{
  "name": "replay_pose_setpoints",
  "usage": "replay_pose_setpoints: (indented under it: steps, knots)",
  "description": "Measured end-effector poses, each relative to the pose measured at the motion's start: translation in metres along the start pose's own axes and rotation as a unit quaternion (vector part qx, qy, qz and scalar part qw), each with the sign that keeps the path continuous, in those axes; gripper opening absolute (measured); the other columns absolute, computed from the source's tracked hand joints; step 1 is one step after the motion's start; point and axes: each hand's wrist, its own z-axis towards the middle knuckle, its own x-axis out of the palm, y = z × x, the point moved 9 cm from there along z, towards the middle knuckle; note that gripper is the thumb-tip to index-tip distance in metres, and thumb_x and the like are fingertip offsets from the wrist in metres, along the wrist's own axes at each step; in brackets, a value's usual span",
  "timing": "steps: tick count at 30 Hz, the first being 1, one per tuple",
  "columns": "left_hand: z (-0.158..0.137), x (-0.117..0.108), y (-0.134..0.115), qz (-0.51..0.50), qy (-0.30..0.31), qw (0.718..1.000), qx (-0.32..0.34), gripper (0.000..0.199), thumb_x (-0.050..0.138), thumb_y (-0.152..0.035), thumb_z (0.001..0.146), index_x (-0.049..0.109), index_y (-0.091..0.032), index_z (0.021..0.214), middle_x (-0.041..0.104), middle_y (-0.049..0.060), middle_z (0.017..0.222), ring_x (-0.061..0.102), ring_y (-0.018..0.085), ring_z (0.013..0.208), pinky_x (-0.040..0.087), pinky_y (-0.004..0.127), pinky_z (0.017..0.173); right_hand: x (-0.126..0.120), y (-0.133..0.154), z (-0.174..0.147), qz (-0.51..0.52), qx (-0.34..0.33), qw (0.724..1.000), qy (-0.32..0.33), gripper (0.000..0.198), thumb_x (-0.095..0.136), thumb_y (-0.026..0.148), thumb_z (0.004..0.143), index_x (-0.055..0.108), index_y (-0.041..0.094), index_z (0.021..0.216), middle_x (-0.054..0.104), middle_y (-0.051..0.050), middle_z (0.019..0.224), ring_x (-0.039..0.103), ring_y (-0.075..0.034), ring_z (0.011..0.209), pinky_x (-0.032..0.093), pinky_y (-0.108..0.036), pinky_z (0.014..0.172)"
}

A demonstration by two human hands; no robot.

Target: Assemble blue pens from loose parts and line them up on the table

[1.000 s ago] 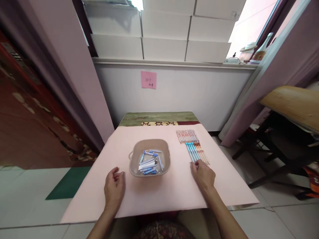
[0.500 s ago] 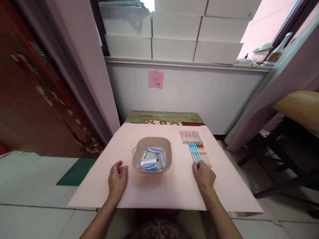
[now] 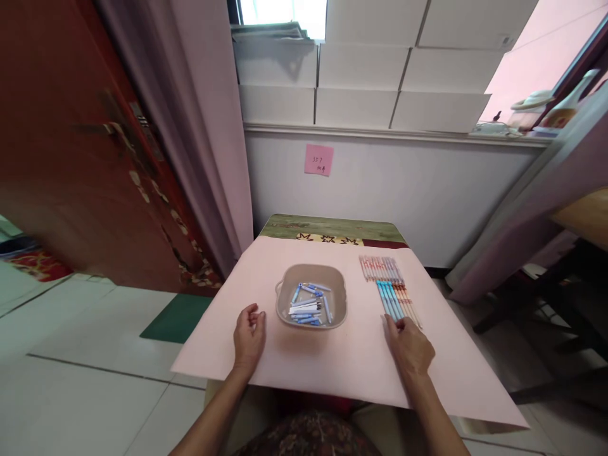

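My left hand (image 3: 249,337) rests on the pink table cover left of a beige plastic basin (image 3: 342,297), fingers loosely curled and nothing in them. Inside the basin lies a loose heap of blue and white pens (image 3: 306,308). At the right, my right hand (image 3: 411,345) lies at the near ends of a row of bright blue pens (image 3: 389,299), thumb a little apart from the fingers, with nothing visible between them. Beside the blue pens lie brown-and-cream pens (image 3: 407,303). A row of pale pens with reddish markings (image 3: 380,268) sits just beyond.
The pink cover (image 3: 294,364) drapes over the table's near edge, and a green patterned tabletop (image 3: 332,223) shows at the back. A wall with a pink note (image 3: 318,159) stands behind. A red door (image 3: 95,190) is at the left, dark furniture at the right.
The camera has turned left, so everything sits further right in view. My right thumb and fingers look slightly more apart at the blue pens' ends. The left hand stays beside the basin.
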Motion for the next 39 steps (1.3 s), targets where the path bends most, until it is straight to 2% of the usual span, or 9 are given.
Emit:
replay_pose_setpoints:
  steps: [5,8,14,18,22,27,34,37,39]
  knots:
    - [0.003,0.007,-0.011,-0.043,0.049,0.998,-0.006,0.039,0.053,-0.046,0.082,0.062,-0.017,0.107,0.067,0.011,0.106,0.062,0.024,0.095,0.049,0.038,0.085,-0.006,0.015,-0.013,0.102,-0.060,0.992,-0.035,0.039,0.048,0.056,0.086,0.063,0.023,0.073,0.067,-0.002,0.066,0.060,-0.019,0.059,0.032,-0.026,0.054]
    - [0.013,0.019,-0.021,-0.069,0.085,0.994,-0.018,0.042,0.051,-0.049,0.083,0.062,-0.019,0.110,0.067,0.010,0.109,0.062,0.024,0.100,0.048,0.038,0.088,-0.017,0.046,-0.021,0.178,-0.129,0.974,-0.045,0.037,0.051,0.054,0.086,0.062,0.022,0.071,0.064,0.001,0.059,0.057,-0.016,0.054,0.033,-0.024,0.054]
    - [0.022,0.044,-0.022,-0.146,0.135,0.971,-0.135,0.050,0.062,-0.051,0.076,0.058,-0.017,0.114,0.064,0.012,0.114,0.062,0.024,0.099,0.049,0.038,0.085,-0.047,0.120,-0.025,0.253,-0.238,0.936,-0.048,0.031,0.051,0.046,0.089,0.062,0.020,0.074,0.064,0.002,0.063,0.056,-0.011,0.055,0.035,-0.021,0.055]
    - [0.018,0.054,-0.027,-0.131,0.179,0.963,-0.154,0.046,0.061,-0.046,0.078,0.055,-0.017,0.114,0.063,0.012,0.116,0.062,0.023,0.099,0.048,0.039,0.087,-0.041,0.149,-0.016,0.247,-0.257,0.934,-0.004,0.022,0.052,0.039,0.088,0.063,0.021,0.082,0.065,0.002,0.068,0.058,-0.011,0.057,0.037,-0.021,0.056]
    - [0.012,0.055,-0.035,-0.121,0.199,0.959,-0.159,0.043,0.059,-0.044,0.079,0.055,-0.017,0.112,0.064,0.011,0.113,0.062,0.024,0.098,0.049,0.038,0.085,-0.019,0.156,-0.005,0.230,-0.236,0.943,0.054,0.018,0.055,0.037,0.085,0.063,0.022,0.091,0.065,0.003,0.071,0.059,-0.012,0.056,0.038,-0.022,0.056]
    - [0.000,0.051,-0.038,-0.122,0.220,0.952,-0.173,0.041,0.059,-0.042,0.079,0.054,-0.017,0.111,0.065,0.010,0.109,0.063,0.024,0.095,0.050,0.036,0.081,-0.009,0.154,-0.003,0.253,-0.229,0.938,0.060,0.018,0.053,0.035,0.084,0.062,0.020,0.092,0.063,0.000,0.075,0.059,-0.013,0.059,0.042,-0.024,0.060]
    - [-0.007,0.039,-0.028,-0.107,0.214,0.952,-0.190,0.043,0.062,-0.045,0.078,0.056,-0.019,0.111,0.064,0.010,0.116,0.061,0.024,0.102,0.049,0.036,0.087,-0.010,0.144,-0.010,0.265,-0.224,0.935,0.065,0.017,0.055,0.034,0.084,0.063,0.020,0.088,0.063,0.000,0.074,0.058,-0.013,0.059,0.042,-0.023,0.058]
    - [0.000,0.026,-0.026,-0.095,0.187,0.961,-0.182,0.044,0.060,-0.046,0.079,0.056,-0.020,0.114,0.063,0.010,0.117,0.062,0.024,0.101,0.049,0.037,0.086,-0.022,0.138,-0.012,0.240,-0.220,0.945,0.037,0.016,0.056,0.035,0.085,0.065,0.022,0.087,0.065,0.001,0.077,0.060,-0.012,0.060,0.039,-0.022,0.056]
    - [0.008,0.015,-0.032,-0.070,0.164,0.971,-0.161,0.044,0.060,-0.046,0.079,0.055,-0.022,0.115,0.063,0.009,0.117,0.063,0.023,0.098,0.050,0.037,0.083,-0.035,0.145,-0.014,0.225,-0.246,0.943,0.015,0.016,0.055,0.033,0.088,0.067,0.022,0.086,0.067,0.001,0.080,0.062,-0.012,0.066,0.040,-0.021,0.060]
